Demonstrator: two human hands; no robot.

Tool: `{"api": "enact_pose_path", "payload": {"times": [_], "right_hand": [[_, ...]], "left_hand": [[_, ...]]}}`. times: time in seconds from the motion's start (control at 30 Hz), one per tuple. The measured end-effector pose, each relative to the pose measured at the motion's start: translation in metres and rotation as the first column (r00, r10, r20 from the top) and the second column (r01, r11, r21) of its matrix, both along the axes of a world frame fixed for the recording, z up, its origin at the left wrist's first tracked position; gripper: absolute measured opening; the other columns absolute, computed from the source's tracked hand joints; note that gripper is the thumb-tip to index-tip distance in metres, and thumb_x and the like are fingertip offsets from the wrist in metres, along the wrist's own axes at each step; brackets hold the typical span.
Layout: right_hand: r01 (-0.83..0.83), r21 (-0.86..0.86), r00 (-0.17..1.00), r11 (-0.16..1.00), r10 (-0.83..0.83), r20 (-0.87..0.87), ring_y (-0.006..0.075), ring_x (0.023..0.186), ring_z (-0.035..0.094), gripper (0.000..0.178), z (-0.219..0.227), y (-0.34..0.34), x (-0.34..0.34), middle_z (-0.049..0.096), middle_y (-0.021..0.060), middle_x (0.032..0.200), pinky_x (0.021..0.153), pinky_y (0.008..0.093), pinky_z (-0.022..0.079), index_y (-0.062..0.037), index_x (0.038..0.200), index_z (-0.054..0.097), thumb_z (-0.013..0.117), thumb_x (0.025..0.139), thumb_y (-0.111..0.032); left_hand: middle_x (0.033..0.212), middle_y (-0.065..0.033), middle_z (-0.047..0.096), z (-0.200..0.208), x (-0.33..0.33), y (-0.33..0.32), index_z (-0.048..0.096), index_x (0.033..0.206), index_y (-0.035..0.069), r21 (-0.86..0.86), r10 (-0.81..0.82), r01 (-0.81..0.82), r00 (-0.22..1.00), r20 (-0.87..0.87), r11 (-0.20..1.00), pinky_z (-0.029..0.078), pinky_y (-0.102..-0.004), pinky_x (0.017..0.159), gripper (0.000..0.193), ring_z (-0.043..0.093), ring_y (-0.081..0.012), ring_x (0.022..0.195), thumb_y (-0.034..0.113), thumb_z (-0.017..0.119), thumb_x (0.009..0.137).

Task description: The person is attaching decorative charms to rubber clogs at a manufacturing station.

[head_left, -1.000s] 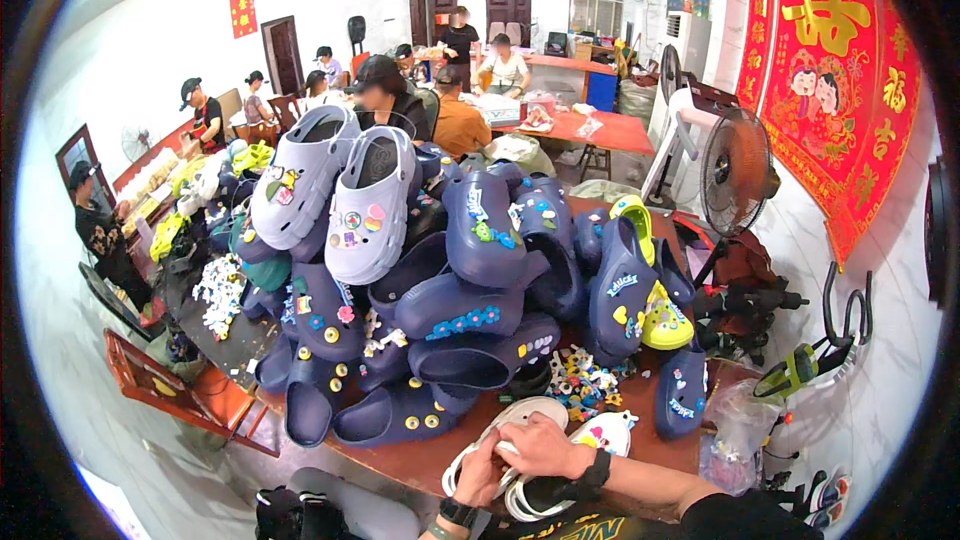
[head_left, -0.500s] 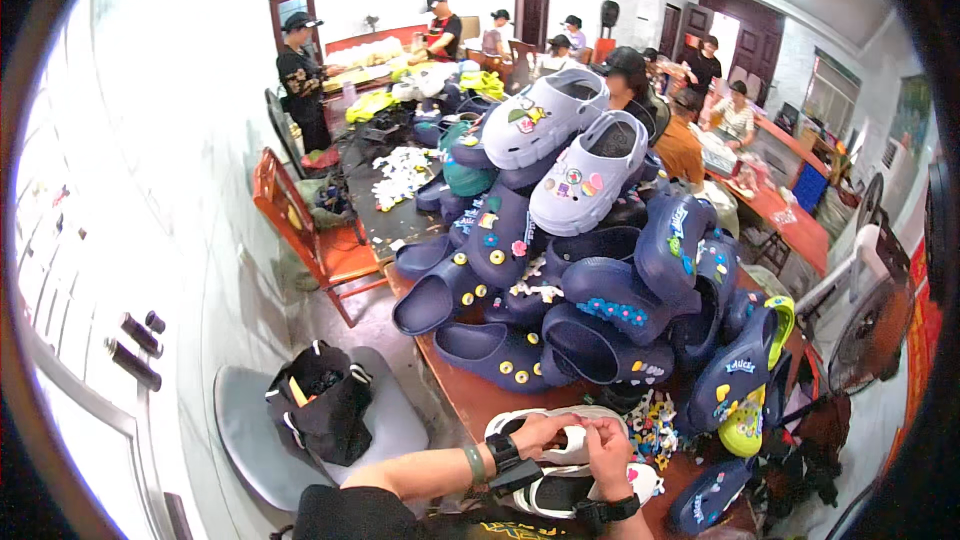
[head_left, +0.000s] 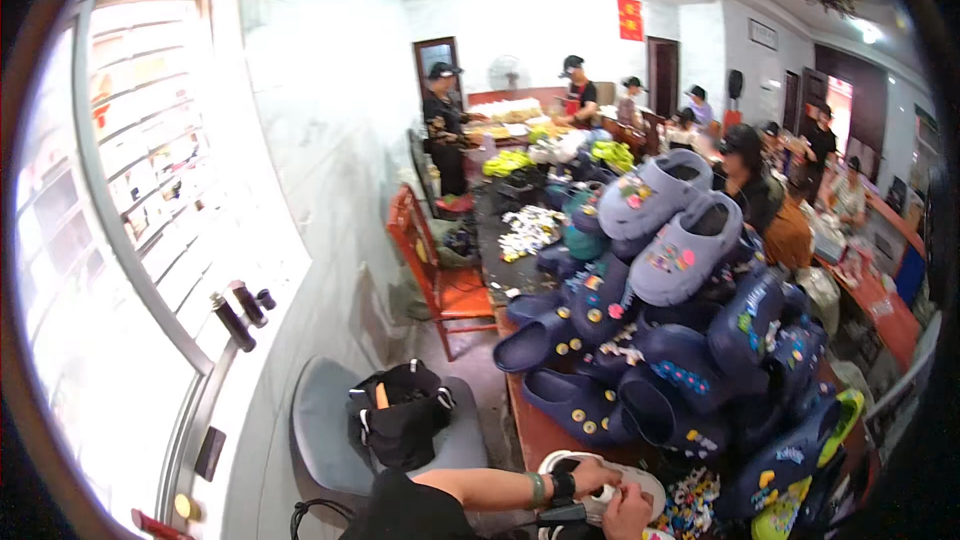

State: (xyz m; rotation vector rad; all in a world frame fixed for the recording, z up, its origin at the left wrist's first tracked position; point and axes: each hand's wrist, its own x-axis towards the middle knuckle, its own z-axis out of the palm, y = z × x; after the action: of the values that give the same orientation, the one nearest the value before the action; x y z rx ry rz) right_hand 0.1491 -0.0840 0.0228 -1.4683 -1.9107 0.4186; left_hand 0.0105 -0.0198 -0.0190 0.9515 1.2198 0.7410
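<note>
At the table's near edge lies a white clog (head_left: 650,485) under both of my hands. My left hand (head_left: 592,477) reaches across its opening with the fingers closed on the upper. Against the clog's near side is my right hand (head_left: 628,513), its fingers curled and its thumb pressed to the upper. Anything small between the fingertips is hidden. Part of a second white shoe shows below, mostly cut off by the frame's lower edge. Right of my hands is a heap of small colourful shoe charms (head_left: 690,502).
Beyond my hands, navy clogs (head_left: 670,380) with charms are piled high, two lavender clogs (head_left: 688,250) on top. A black bag (head_left: 402,420) sits on a grey chair (head_left: 325,430) at left. A wooden chair (head_left: 430,260) stands by the table. Several people work farther back.
My view has swung left, so the scene sits farther right and the window shows more. My hands have come down from above the white clog onto its upper.
</note>
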Motion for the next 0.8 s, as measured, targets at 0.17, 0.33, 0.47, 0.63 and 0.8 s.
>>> {"api": "enact_pose_path", "payload": {"times": [0.17, 0.33, 0.47, 0.63, 0.8], "right_hand": [[0.011, -0.020, 0.998, 1.000, -0.012, -0.061, 0.0405, 0.082, 0.057, 0.022, 0.001, 0.005, -0.004, 0.062, 0.0202, 0.088, 0.074, 0.0474, 0.045, -0.0045, 0.101, 0.060, 0.047, 0.091, -0.018], [0.017, -0.025, 0.997, 1.000, -0.019, -0.080, 0.0392, 0.090, 0.056, 0.020, 0.003, 0.007, -0.009, 0.061, 0.0195, 0.096, 0.079, 0.0426, 0.044, -0.0028, 0.100, 0.060, 0.047, 0.091, -0.016], [0.040, -0.020, 0.990, 0.999, -0.042, -0.136, 0.0373, 0.091, 0.056, 0.020, 0.002, 0.009, -0.006, 0.060, 0.0194, 0.095, 0.081, 0.0411, 0.044, -0.0008, 0.101, 0.058, 0.048, 0.091, -0.016], [0.155, -0.082, 0.972, 0.985, -0.167, -0.168, 0.0345, 0.090, 0.056, 0.021, 0.006, 0.009, -0.006, 0.059, 0.0186, 0.097, 0.082, 0.0401, 0.044, 0.0005, 0.101, 0.058, 0.051, 0.091, -0.016], [0.115, 0.024, 0.992, 0.993, -0.114, -0.057, 0.0340, 0.088, 0.057, 0.020, 0.009, 0.005, 0.003, 0.060, 0.0167, 0.096, 0.080, 0.0389, 0.045, -0.0017, 0.097, 0.061, 0.053, 0.088, -0.019]], "left_hand": [[0.051, 0.0000, 0.052, 0.018, -0.013, 0.001, 0.067, 0.069, 0.001, 0.289, -0.106, 0.085, 0.993, 0.059, 0.954, 0.025, -0.0280, 0.039, 0.023, 0.041, -0.0080, 0.042, 0.023, 0.067, 0.077], [0.053, 0.0028, 0.052, 0.013, -0.019, 0.011, 0.071, 0.076, 0.002, -0.132, -0.028, 0.059, 0.973, 0.230, 0.989, 0.025, -0.0255, 0.043, 0.026, 0.040, -0.0060, 0.047, 0.027, 0.067, 0.079], [0.049, 0.0044, 0.044, 0.013, -0.016, 0.011, 0.071, 0.076, 0.003, -0.111, -0.037, 0.069, 0.963, 0.267, 0.991, 0.022, -0.0263, 0.041, 0.029, 0.035, -0.0058, 0.044, 0.031, 0.066, 0.080], [0.049, 0.0033, 0.043, 0.017, -0.018, 0.004, 0.072, 0.080, 0.004, 0.044, -0.136, 0.129, 0.942, 0.307, 0.991, 0.024, -0.0268, 0.043, 0.036, 0.036, -0.0055, 0.047, 0.039, 0.063, 0.083], [0.063, -0.0110, 0.058, -0.018, 0.006, 0.004, 0.064, 0.072, 0.002, 0.297, -0.436, 0.478, 0.877, -0.199, 0.826, 0.035, -0.0382, 0.048, 0.054, 0.050, -0.0220, 0.053, 0.055, 0.061, 0.080]]}}
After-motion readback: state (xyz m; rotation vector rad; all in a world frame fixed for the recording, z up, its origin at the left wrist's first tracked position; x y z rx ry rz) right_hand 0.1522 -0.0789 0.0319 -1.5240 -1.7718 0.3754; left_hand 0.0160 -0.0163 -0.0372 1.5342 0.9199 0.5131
